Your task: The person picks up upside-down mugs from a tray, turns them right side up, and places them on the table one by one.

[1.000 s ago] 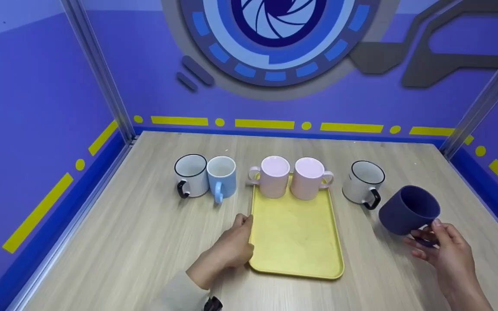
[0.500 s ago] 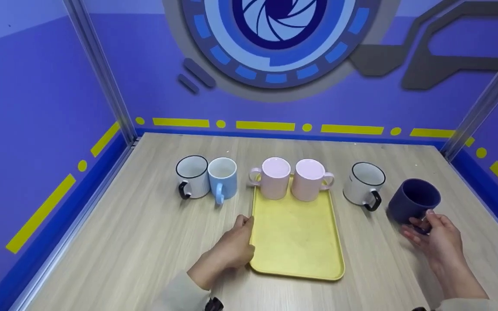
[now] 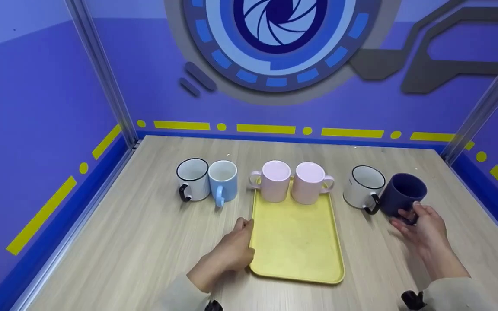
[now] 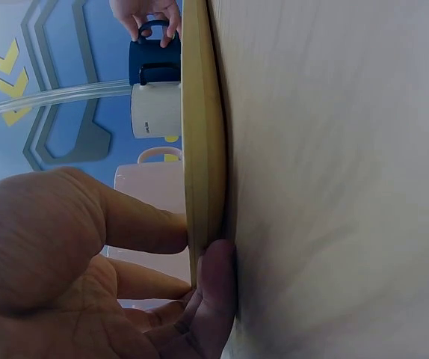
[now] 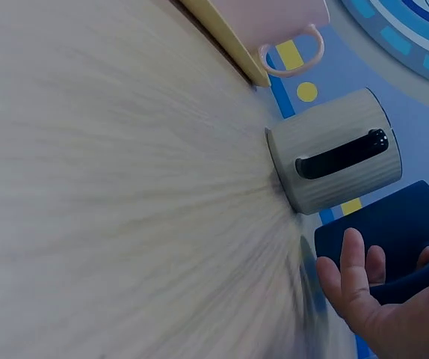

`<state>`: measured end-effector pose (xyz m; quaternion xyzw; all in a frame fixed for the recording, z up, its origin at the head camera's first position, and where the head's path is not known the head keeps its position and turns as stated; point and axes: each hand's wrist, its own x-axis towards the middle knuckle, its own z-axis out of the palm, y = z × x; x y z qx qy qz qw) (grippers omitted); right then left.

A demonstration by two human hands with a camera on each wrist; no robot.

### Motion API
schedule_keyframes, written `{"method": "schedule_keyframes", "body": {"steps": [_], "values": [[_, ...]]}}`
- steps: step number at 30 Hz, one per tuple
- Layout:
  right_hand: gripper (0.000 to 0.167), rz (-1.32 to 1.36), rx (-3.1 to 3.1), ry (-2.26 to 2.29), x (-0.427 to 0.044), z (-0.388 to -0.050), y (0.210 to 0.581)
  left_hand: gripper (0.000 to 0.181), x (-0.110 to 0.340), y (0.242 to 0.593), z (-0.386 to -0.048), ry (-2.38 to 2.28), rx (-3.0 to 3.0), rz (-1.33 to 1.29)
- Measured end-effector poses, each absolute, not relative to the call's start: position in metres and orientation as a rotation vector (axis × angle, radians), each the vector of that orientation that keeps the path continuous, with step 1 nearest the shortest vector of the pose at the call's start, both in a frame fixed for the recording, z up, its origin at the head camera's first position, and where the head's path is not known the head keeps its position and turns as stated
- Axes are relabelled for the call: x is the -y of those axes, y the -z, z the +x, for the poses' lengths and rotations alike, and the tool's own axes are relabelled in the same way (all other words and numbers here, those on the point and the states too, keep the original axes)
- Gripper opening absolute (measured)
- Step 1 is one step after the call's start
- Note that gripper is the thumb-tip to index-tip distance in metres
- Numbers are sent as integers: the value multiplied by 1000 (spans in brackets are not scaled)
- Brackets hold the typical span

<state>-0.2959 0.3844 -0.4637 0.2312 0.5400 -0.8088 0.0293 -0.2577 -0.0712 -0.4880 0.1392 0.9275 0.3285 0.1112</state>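
Observation:
My right hand (image 3: 426,229) grips the handle of a navy mug (image 3: 400,196). The mug is upright at the right, close beside a white mug (image 3: 363,190) with a black rim and handle. Whether the navy mug's base touches the table I cannot tell. My left hand (image 3: 234,246) pinches the left rim of a yellow tray (image 3: 296,242); in the left wrist view, thumb and fingers (image 4: 218,277) close on the tray's edge. Two pink mugs, a left one (image 3: 275,183) and a right one (image 3: 308,185), stand side by side on the tray's far end, handles outward.
To the tray's left, a second white mug (image 3: 193,181) with black rim and handle stands against a light blue mug (image 3: 223,183). All rests on a wooden table (image 3: 145,233). Blue-purple panels (image 3: 115,77) enclose the back and sides.
My right hand has carried the navy mug back and then leftward, closer to the white mug. The left hand keeps its hold on the tray, which has stayed in place.

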Motion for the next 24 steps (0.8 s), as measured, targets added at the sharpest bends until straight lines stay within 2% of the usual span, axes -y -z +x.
{"method": "schedule_keyframes", "body": {"steps": [10, 24], "values": [[18, 696, -1681, 2440, -381, -307, 466, 79, 73, 488, -258, -980, -2716, 397], [25, 641, -1793, 2332, -387, -314, 466, 78, 72, 490, -259, -990, -2695, 379]]}}
